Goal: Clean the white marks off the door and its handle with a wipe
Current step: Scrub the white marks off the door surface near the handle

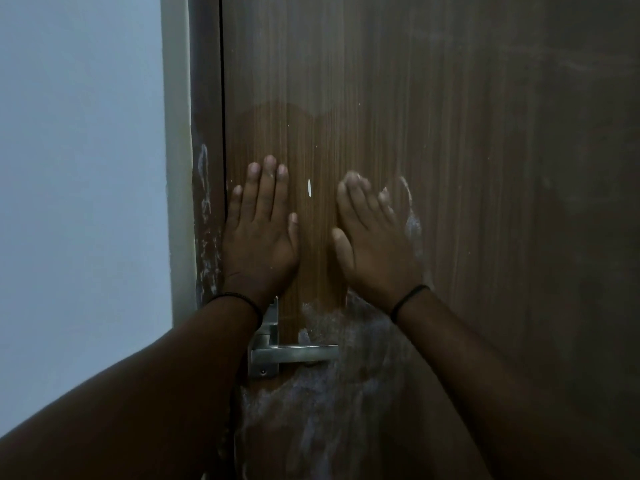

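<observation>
A brown wood-grain door [450,133] fills the view. My left hand [259,237] lies flat on it beside the door's left edge, fingers apart and holding nothing. My right hand [374,244], blurred, presses flat against the door, and a bit of what looks like a white wipe [355,175] shows past its fingertips. Between my hands sits a small white spot [309,187]. White smears [412,223] run along the right of my right hand. A bigger smeared patch [332,393] surrounds the silver lever handle [294,353] below my wrists. A darker, damp-looking area [294,133] lies above my hands.
The brown door frame [206,202] on the left carries white streaks [205,188]. Left of it is a pale wall [79,168]. Both my forearms reach up from the bottom of the view and cover part of the handle plate.
</observation>
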`<action>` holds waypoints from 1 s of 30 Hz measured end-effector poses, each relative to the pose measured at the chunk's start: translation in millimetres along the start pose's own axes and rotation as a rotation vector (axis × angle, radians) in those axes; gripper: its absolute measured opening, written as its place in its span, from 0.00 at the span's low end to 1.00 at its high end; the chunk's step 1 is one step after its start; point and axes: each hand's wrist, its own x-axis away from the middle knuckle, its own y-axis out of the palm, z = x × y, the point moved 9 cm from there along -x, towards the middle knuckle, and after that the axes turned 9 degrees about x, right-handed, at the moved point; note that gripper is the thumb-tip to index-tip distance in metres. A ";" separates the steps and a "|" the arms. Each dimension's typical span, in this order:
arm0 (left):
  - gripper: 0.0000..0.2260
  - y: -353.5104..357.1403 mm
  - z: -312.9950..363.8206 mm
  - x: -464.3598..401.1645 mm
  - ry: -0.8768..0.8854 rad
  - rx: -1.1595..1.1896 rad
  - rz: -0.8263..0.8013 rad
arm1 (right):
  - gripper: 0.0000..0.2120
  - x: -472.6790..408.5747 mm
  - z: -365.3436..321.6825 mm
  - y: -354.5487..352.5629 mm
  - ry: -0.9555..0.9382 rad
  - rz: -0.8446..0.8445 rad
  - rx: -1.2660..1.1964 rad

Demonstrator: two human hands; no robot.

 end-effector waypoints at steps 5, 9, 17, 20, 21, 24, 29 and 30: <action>0.27 0.8 1.6 0.4 0.010 0.000 -0.002 | 0.30 -27.6 53.4 -21.1 0.277 0.089 -0.018; 0.27 -0.3 0.1 -0.3 -0.015 -0.001 -0.025 | 0.30 16.2 -22.6 14.1 -0.039 -0.013 -0.013; 0.27 -2.2 -7.8 1.5 -0.044 0.007 -0.021 | 0.30 -5.8 -2.1 2.3 0.125 0.076 -0.096; 0.27 14.1 22.4 11.1 0.041 0.037 -0.087 | 0.29 77.6 10.0 33.3 0.091 -0.071 -0.056; 0.27 11.2 18.9 13.6 0.013 0.034 -0.070 | 0.28 82.5 29.0 32.5 0.155 -0.078 -0.072; 0.27 3.9 13.3 6.5 -0.084 -0.002 -0.030 | 0.29 37.0 68.5 0.0 0.420 0.069 -0.096; 0.27 1.0 14.7 4.3 -0.086 0.007 -0.024 | 0.29 70.6 -9.7 30.1 0.025 -0.033 -0.011; 0.27 0.8 12.8 6.0 -0.091 0.012 -0.029 | 0.29 86.2 10.2 32.1 0.080 -0.051 0.007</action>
